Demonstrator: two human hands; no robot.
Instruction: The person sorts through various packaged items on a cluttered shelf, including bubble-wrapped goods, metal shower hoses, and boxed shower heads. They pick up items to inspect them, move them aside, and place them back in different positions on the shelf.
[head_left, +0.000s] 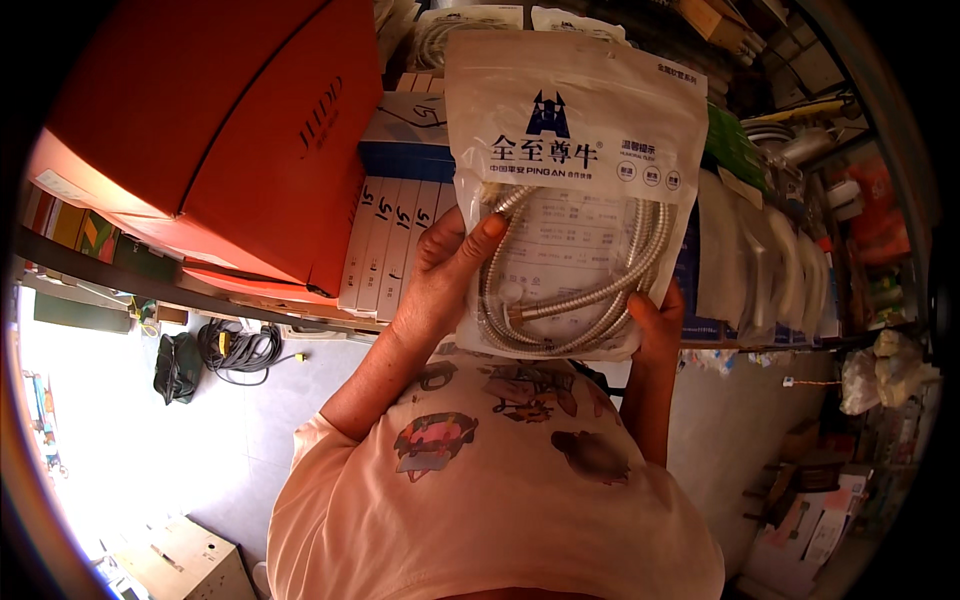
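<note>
A clear-fronted plastic bag [575,110] with a coiled metal shower hose [600,300] inside is held up in front of the shelf. My left hand [450,250] grips the bag's left edge, its thumb lying across the front. At the lower right edge, my right hand [657,318] pinches the bag with the thumb in front. The fingers of both hands are partly hidden behind the bag. The hose lies in loops around a printed sheet that shows through the window.
A large orange box [240,140] stands on the shelf to the left, next to several slim white boxes [385,235]. Several pale packages [750,260] line the right side. Below the shelf, a coil of black cable [240,350] lies on the floor, and a wooden box [180,560] stands lower left.
</note>
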